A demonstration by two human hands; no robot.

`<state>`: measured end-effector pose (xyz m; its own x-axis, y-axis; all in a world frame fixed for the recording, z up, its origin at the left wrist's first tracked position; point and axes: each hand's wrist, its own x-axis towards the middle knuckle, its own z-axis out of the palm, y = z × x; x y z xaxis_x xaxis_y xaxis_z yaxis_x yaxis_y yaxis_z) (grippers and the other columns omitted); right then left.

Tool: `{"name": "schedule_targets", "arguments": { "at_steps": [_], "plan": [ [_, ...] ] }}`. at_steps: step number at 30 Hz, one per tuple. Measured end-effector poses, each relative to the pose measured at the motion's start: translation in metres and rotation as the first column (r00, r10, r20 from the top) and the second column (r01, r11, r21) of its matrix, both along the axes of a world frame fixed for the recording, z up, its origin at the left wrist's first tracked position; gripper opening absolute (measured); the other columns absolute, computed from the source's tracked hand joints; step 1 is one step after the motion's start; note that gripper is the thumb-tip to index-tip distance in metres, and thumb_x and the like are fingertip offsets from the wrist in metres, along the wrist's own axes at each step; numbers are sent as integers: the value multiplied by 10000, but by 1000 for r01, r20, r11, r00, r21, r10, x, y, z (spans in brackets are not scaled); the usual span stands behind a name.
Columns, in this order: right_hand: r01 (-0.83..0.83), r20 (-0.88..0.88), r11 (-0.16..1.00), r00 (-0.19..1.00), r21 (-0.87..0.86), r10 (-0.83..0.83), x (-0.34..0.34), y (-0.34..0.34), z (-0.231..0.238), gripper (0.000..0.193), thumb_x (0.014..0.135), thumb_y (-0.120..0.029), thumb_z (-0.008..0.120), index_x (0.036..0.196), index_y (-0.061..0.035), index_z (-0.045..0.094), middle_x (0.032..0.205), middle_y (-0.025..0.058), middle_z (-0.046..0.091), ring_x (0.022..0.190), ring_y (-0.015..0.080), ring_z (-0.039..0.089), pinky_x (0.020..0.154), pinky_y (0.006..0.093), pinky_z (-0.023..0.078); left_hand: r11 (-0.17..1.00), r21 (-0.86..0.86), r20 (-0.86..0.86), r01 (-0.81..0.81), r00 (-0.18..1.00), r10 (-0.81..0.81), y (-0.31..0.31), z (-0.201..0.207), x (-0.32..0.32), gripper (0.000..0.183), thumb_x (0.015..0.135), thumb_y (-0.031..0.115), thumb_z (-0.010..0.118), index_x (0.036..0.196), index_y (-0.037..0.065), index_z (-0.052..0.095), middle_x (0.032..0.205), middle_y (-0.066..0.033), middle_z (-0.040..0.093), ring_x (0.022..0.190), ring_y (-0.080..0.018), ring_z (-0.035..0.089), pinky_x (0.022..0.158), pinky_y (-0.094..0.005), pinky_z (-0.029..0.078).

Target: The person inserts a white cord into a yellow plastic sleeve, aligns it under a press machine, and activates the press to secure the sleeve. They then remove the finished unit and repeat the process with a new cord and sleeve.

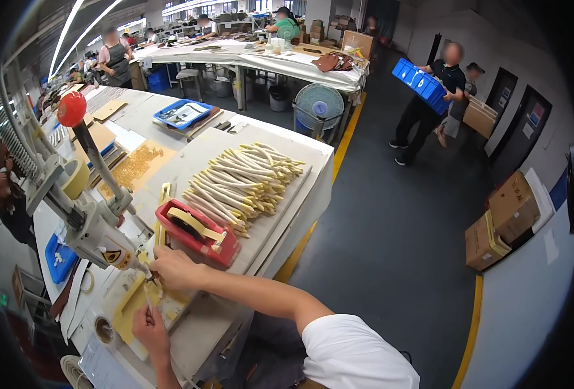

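Head view: leftmost, a shallow blue plastic tray (68, 266) holds white pieces (57, 260); below a grey metal press (102, 233), the left hand (151, 330) pinches a slim whitish strip (148, 297), best held straight, fingertips clear; the right hand (175, 267) curls near the press's tip, its grip unclear; beyond, a rectangular blue tray (199, 120) holds pale items (183, 115).

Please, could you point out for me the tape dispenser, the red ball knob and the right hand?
Tape dispenser (195, 243): head view, on its red side wall.
Red ball knob (72, 109): head view, on its middle.
Right hand (178, 268): head view, on its back.
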<state>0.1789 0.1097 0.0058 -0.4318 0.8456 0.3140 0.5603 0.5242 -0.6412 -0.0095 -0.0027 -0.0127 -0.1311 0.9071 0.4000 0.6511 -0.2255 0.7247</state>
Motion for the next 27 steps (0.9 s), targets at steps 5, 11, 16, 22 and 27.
{"name": "schedule_targets", "arguments": {
  "at_steps": [5,11,16,22,27],
  "plan": [
    [-7,-9,1000,1000,-9,7,2,-5,7,153,768,-61,732,916,-61,693,1022,161,533,1034,362,567,821,459,487,999,47,6,15,1000,-16,-1,1,1,158,918,35,694,1053,-48,706,774,-52,545,611,-113,460,569,-283,403],
    [-5,18,1000,1000,-21,5,6,-6,13,154,776,-55,715,923,-64,674,1013,139,537,1017,341,585,808,450,489,998,53,16,22,1000,-23,0,0,2,152,899,19,708,1040,-37,710,767,-66,548,593,-128,474,562,-295,411],
    [-12,18,1000,1000,-18,13,9,-3,7,144,781,-57,705,916,-61,658,988,135,571,1002,338,605,796,465,499,998,66,10,25,1000,-25,-1,-2,1,164,889,21,716,1042,-39,711,768,-68,551,593,-133,477,563,-298,414],
    [-27,-4,999,1000,35,27,10,-7,2,117,794,-41,693,897,-63,643,932,138,587,923,358,623,766,463,511,997,76,3,30,1000,-31,0,-2,-1,197,878,27,729,1065,-33,714,755,-61,537,606,-139,475,564,-294,407],
    [-5,6,964,1000,265,3,14,-13,-6,96,824,-70,673,910,-82,632,916,116,593,865,325,633,679,442,514,998,52,7,38,999,-39,1,1,-1,219,874,28,734,1085,-27,717,755,-57,537,616,-138,467,568,-292,402]
  ]
}}
